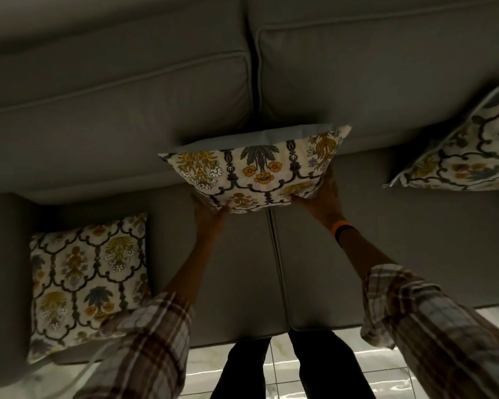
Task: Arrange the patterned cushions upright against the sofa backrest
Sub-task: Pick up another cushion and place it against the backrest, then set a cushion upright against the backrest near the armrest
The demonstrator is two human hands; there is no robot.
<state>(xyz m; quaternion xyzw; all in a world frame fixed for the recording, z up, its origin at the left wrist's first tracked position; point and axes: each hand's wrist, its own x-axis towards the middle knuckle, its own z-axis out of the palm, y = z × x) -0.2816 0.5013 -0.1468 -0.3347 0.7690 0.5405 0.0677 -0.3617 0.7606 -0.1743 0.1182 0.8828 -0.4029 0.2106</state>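
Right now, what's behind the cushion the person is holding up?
Behind the held cushion is the grey sofa backrest, right at the seam between its two back pads. The cushion covers the lower seam, so whether it touches the backrest can't be seen.

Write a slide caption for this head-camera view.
Both hands, left hand and right hand, press a floral patterned cushion against the grey sofa backrest.

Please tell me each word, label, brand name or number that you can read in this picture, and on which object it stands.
There is no readable text in this view.
The three patterned cushions, the held cushion, the flat cushion and the leaning cushion, carry only floral print.
The orange wristband shows no marking.
The sofa backrest and the plaid sleeves show no label.
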